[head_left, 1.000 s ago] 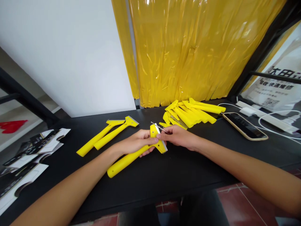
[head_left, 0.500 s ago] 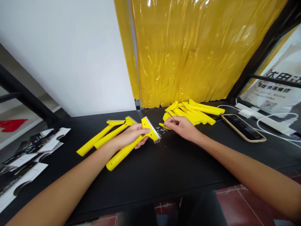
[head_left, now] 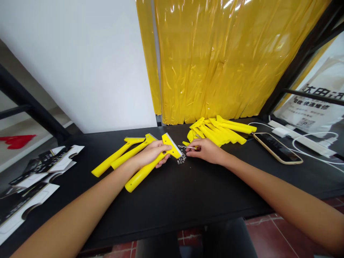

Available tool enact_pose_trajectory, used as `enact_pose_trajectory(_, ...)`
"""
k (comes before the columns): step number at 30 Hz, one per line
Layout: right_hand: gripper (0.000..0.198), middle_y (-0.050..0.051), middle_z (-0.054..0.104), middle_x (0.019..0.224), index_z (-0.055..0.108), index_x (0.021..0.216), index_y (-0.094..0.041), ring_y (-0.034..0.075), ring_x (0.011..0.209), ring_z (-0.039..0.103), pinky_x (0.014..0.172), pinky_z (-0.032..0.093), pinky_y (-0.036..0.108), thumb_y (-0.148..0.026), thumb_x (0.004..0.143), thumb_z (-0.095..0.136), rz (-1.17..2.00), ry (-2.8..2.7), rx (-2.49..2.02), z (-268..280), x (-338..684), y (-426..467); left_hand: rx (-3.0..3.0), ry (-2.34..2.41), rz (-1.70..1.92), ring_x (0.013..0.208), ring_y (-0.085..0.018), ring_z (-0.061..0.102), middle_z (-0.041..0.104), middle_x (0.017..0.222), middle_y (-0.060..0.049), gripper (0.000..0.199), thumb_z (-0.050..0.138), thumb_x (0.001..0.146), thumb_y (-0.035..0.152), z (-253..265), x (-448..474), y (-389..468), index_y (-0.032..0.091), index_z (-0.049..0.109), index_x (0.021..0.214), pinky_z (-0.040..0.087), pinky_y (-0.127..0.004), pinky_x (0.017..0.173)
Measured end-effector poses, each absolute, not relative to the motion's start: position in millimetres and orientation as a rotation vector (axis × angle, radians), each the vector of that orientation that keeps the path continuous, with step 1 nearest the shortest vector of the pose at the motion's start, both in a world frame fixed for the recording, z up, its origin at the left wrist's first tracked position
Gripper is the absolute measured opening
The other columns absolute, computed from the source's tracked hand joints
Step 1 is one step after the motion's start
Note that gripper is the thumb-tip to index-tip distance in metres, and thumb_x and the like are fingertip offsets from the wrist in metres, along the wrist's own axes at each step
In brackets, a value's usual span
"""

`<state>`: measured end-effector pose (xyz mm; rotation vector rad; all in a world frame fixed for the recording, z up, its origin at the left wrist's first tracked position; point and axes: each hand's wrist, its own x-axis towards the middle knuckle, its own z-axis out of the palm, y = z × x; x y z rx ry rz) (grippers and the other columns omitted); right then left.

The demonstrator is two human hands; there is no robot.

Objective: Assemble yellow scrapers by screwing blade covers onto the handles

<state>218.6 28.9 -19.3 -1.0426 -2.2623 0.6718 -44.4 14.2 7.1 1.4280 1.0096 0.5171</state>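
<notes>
A yellow scraper [head_left: 147, 171] with a pale blade edge is gripped near its head by my left hand [head_left: 154, 152], the handle slanting down to the left. My right hand [head_left: 208, 150] is closed on a small screwdriver [head_left: 192, 147], its thin shaft aimed left at the scraper head. I cannot tell whether the tip touches anything. Small nuts and screws [head_left: 181, 160] lie on the black table between my hands. Left of my left hand rest two more yellow scrapers [head_left: 109, 160].
A pile of yellow scraper parts [head_left: 223, 132] lies behind my right hand. Farther right are a phone [head_left: 278, 148], a white power strip [head_left: 302, 138] and loose cables. Printed cards [head_left: 40, 182] are stacked at left. A yellow plastic curtain [head_left: 212, 64] hangs at the back.
The screwdriver in my right hand has turned from pointing up and back to lying nearly level, shaft toward the scraper. My left hand keeps its hold. The view has shifted slightly.
</notes>
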Motion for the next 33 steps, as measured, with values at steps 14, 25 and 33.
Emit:
enact_pose_trajectory(14, 0.021, 0.005, 0.072, 0.093, 0.076, 0.103, -0.021, 0.019, 0.084, 0.064, 0.078, 0.047, 0.031, -0.032, 0.086, 0.069, 0.529, -2.358, -1.110, -18, 233, 40, 1.381, 1.014, 0.570, 0.037, -0.010, 0.045, 0.053, 0.050, 0.000, 0.033, 0.061, 0.087, 0.041, 11, -39, 11, 0.020, 0.051, 0.065, 0.033, -0.023, 0.035)
enact_pose_trajectory(25, 0.020, 0.005, 0.070, 0.093, 0.076, 0.104, -0.024, 0.019, 0.082, 0.061, 0.074, 0.044, 0.030, -0.026, 0.087, 0.065, 0.331, -2.420, -1.124, -15, 231, 35, 1.369, 1.017, 0.591, 0.038, -0.010, 0.046, 0.055, 0.054, 0.000, 0.030, 0.063, 0.085, 0.040, 10, -40, 12, 0.019, 0.051, 0.067, 0.034, -0.023, 0.034)
enact_pose_trajectory(33, 0.018, 0.005, 0.072, 0.087, 0.077, 0.097, -0.022, 0.020, 0.076, 0.063, 0.069, 0.043, 0.031, -0.031, 0.087, 0.066, 0.372, -2.369, -1.285, -19, 219, 29, 1.376, 1.016, 0.592, 0.038, -0.010, 0.046, 0.055, 0.054, 0.000, 0.032, 0.062, 0.087, 0.041, 8, -40, 13, 0.019, 0.052, 0.067, 0.034, -0.023, 0.034)
